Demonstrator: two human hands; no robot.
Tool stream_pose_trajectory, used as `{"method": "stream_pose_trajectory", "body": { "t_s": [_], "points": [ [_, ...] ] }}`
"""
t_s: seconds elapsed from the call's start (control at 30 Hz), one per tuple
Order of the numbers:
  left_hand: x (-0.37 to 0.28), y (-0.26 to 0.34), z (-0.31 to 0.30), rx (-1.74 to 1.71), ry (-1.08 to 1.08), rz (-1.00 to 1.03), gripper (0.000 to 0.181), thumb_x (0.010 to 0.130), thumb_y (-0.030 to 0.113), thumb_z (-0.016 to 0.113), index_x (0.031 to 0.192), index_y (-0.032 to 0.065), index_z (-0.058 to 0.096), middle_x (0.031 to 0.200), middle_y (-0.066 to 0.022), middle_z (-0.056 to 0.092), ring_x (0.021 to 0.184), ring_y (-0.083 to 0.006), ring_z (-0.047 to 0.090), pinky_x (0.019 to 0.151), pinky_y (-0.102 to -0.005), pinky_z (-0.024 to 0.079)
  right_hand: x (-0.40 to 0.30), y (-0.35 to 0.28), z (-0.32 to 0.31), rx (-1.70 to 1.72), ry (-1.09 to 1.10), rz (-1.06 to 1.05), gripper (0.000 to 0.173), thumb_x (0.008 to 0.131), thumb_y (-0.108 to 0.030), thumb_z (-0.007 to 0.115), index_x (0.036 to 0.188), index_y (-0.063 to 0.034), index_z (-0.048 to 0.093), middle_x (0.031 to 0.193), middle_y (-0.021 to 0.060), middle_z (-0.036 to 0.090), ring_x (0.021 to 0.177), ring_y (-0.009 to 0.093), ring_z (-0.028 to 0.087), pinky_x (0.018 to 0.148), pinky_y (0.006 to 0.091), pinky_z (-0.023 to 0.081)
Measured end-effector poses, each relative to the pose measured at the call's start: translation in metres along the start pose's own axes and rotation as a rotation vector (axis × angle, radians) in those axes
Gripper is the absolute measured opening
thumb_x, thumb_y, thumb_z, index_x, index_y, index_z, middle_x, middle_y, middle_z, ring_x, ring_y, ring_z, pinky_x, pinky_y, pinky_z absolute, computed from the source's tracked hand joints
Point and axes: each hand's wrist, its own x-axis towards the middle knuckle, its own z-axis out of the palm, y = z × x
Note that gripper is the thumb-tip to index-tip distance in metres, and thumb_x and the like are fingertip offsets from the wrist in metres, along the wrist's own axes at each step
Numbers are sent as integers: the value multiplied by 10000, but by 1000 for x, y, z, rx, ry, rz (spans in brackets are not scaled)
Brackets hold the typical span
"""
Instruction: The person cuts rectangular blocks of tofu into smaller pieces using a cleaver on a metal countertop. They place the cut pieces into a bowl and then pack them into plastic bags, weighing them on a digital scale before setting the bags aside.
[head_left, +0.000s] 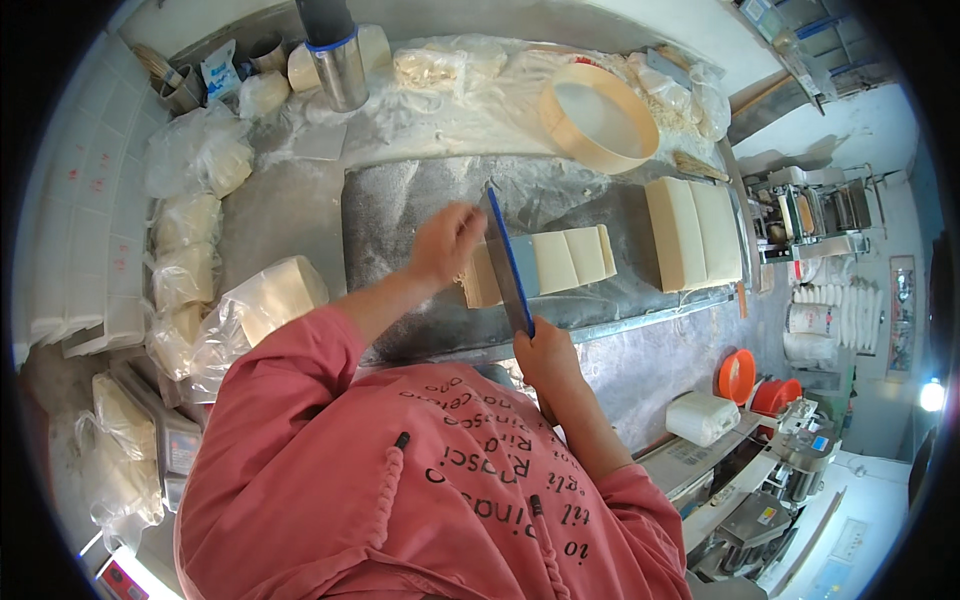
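Observation:
My right hand (546, 352) grips the near end of a large knife (508, 259) with a blue-edged spine. The blade stands across a row of pale dough-sheet stacks (574, 259) on a dark, floured work surface (420, 330). My left hand (450, 241) is raised beside the blade's left face, near the row's left end, its fingers bent and slightly blurred; whether it touches the stack cannot be told. Left of the blade lies a brownish stack end (480, 281). Farther right sit two larger pale blocks (694, 232), side by side. The knife's lower edge is partly hidden.
A round wooden-rimmed sieve (598, 118) rests on floured cloth behind the board. Bagged dough blocks (186, 274) line the left side. A small brush (699, 166) lies at the back right. A steel cylinder (341, 79) stands at the back. Machines (754, 517) are at the lower right.

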Motion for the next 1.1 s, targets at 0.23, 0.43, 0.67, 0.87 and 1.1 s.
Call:
{"method": "stream_pose_trajectory", "body": {
  "t_s": [0.23,0.43,0.67,0.87,1.1],
  "points": [
    [71,-6,13,-166,-308,-416,388,801,362,466,686,-3,532,596,-93,510,514,-175,495,508,-327,399,4,-18,-2,-125,-95,88,259,809,-206,466,870,11,595,793,278,615,779,460,594,736,516,474],
    [68,-38,36,-201,-239,-418,375,789,312,447,618,-16,508,584,-103,508,539,-176,504,515,-327,405,24,-6,15,-90,-218,158,287,796,-193,460,919,23,604,852,288,616,837,448,597,780,508,469],
    [51,-75,55,-65,54,-374,493,866,445,455,1008,-22,530,991,-174,588,865,-272,566,774,-362,417,48,13,54,-104,-180,164,295,774,-184,471,910,38,610,899,294,615,886,432,599,815,490,469],
    [-38,-33,29,-966,7,-953,231,808,252,618,933,64,564,781,-46,574,700,-163,542,643,-287,421,51,10,60,83,-221,93,277,761,-183,479,860,44,603,876,310,608,857,434,604,796,490,478],
    [-37,-93,-28,-1129,55,-758,270,766,222,619,971,49,583,833,-66,605,740,-200,585,671,-348,480,67,-53,61,404,-296,50,305,797,-233,485,795,64,555,716,230,618,646,376,635,580,466,522]
  ]
}}
